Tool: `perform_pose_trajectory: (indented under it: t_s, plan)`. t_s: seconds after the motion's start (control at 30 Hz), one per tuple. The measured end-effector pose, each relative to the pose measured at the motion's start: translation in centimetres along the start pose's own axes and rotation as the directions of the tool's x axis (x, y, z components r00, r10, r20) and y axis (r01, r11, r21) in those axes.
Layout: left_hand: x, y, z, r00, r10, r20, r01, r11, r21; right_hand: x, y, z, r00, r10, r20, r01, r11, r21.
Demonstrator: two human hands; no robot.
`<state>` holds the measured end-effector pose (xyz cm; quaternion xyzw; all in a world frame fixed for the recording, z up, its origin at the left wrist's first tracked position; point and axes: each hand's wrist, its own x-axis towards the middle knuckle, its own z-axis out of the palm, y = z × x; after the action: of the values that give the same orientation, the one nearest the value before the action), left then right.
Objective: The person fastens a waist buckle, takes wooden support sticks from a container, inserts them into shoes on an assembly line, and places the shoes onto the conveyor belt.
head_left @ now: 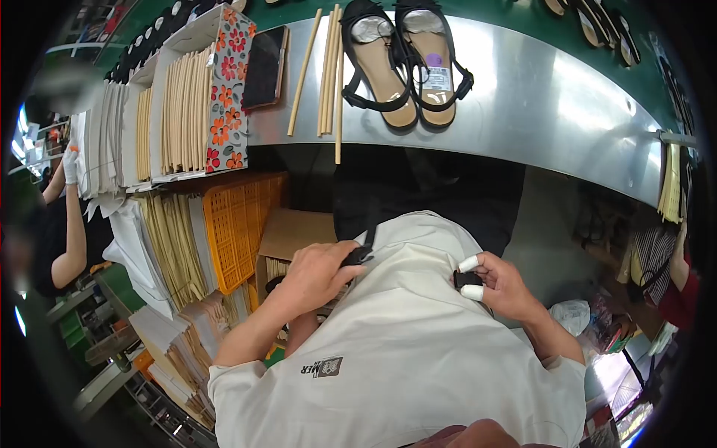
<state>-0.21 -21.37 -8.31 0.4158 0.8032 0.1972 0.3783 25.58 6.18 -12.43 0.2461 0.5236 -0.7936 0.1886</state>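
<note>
My left hand (pixel 317 276) is closed on a black buckle piece (pixel 358 255) at the end of a black strap, left of my waist. On the other side, my right hand (pixel 502 285) pinches a second black buckle piece (pixel 468 279) between fingertips wrapped in white. The two pieces are apart, both close against my light shirt (pixel 403 313). Beyond my hands, a pair of black sandals (pixel 399 67) with tan insoles stands on the metal worktop (pixel 523 89). The right sandal carries a purple sticker and a white label.
Several thin wooden sticks (pixel 328 75) and a phone (pixel 265 67) lie left of the sandals. A flowered box (pixel 228 97) stands beside cardboard sheets, above an orange crate (pixel 231 239). Another person's gloved hand (pixel 71 164) is far left. More sandals (pixel 590 22) sit at the back.
</note>
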Motion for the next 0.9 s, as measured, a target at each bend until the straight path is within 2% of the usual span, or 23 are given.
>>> perform_pose_trajectory:
  t_s: [0.07,0.17,0.2,0.23,0.27,0.33,0.37,0.4,0.43,0.47,0.53,0.6,0.67,0.7,0.73,0.77,0.8,0.83,0.87,0.9]
  plan:
    - [1.1,0.9,0.3,0.995,-0.005,0.099,0.015,0.995,-0.099,-0.1,0.1,0.4,0.998,-0.054,-0.04,0.053,0.998,-0.032]
    - [1.9,0.9,0.6,0.993,0.034,0.115,-0.024,0.996,-0.082,-0.6,-0.1,1.0,0.987,-0.117,-0.106,0.118,0.993,0.007]
    - [1.8,0.3,0.5,0.991,-0.044,0.126,0.079,0.953,-0.293,-1.1,-0.2,0.9,0.989,-0.085,-0.124,0.093,0.994,0.062]
    - [1.8,-0.5,0.4,0.982,-0.116,0.147,0.174,0.856,-0.486,-1.4,-0.4,0.7,0.989,-0.057,-0.138,0.072,0.991,0.112]
    - [1.3,-1.9,0.4,0.983,-0.119,0.14,0.173,0.858,-0.484,-1.7,-0.3,0.4,0.989,-0.062,-0.133,0.077,0.991,0.11]
    - [-1.0,-5.0,0.1,0.947,-0.228,0.227,0.32,0.579,-0.75,-2.6,0.3,-0.5,0.972,-0.059,-0.228,0.089,0.989,0.122]
    - [-2.3,-5.5,-1.0,0.946,-0.228,0.23,0.322,0.578,-0.75,-3.3,0.2,-0.8,0.963,-0.024,-0.269,0.066,0.986,0.151]
    - [-3.8,-5.9,-2.3,0.932,-0.256,0.256,0.354,0.498,-0.791,-4.4,0.3,-1.5,0.964,-0.025,-0.266,0.066,0.987,0.147]
    - [-5.1,-6.4,-3.6,0.92,-0.281,0.274,0.374,0.42,-0.827,-5.7,0.4,-2.5,0.958,0.046,-0.284,0.008,0.982,0.187]
    - [-6.4,-7.4,-4.3,0.923,-0.284,0.259,0.363,0.422,-0.831,-6.6,0.7,-3.4,0.947,0.118,-0.298,-0.05,0.973,0.226]
    - [-8.2,-9.1,-4.8,0.894,-0.398,0.205,0.334,0.288,-0.898,-7.3,1.0,-4.2,0.951,0.113,-0.289,-0.05,0.975,0.215]
    - [-7.8,-10.2,-4.6,0.915,-0.363,0.177,0.289,0.282,-0.915,-7.1,1.1,-4.4,0.931,0.098,-0.351,-0.027,0.979,0.203]
    - [-5.2,-7.0,-4.3,0.885,-0.461,0.064,0.227,0.308,-0.924,-5.7,0.1,-3.9,0.926,0.087,-0.368,-0.007,0.977,0.213]
    - [-3.6,-5.2,-3.8,0.884,-0.467,0.033,0.231,0.375,-0.898,-4.6,-0.5,-4.0,0.919,0.02,-0.395,0.053,0.983,0.173]
    - [-2.3,-3.5,-3.2,0.956,-0.292,0.017,0.141,0.408,-0.902,-3.9,-1.1,-3.6,0.91,-0.032,-0.414,0.098,0.985,0.139]
    - [-0.9,-1.5,-2.3,0.978,-0.206,0.038,0.141,0.517,-0.844,-3.1,-1.8,-2.8,0.92,-0.049,-0.39,0.125,0.977,0.173]
    - [0.7,0.6,-1.7,0.995,-0.088,0.042,0.093,0.742,-0.664,-2.3,-1.4,-2.2,0.945,-0.068,-0.321,0.124,0.98,0.155]
    - [2.1,1.8,-0.9,0.996,-0.039,0.081,0.081,0.771,-0.631,-1.4,-1.7,-1.0,0.955,-0.07,-0.288,0.118,0.981,0.156]
    - [3.2,2.7,0.3,0.998,0.02,0.057,0.02,0.781,-0.624,-0.9,-1.9,0.1,0.964,-0.066,-0.258,0.11,0.981,0.158]
    - [4.0,2.6,1.5,0.994,0.028,0.102,0.043,0.777,-0.628,-0.5,-1.3,0.3,0.974,-0.057,-0.221,0.085,0.989,0.12]
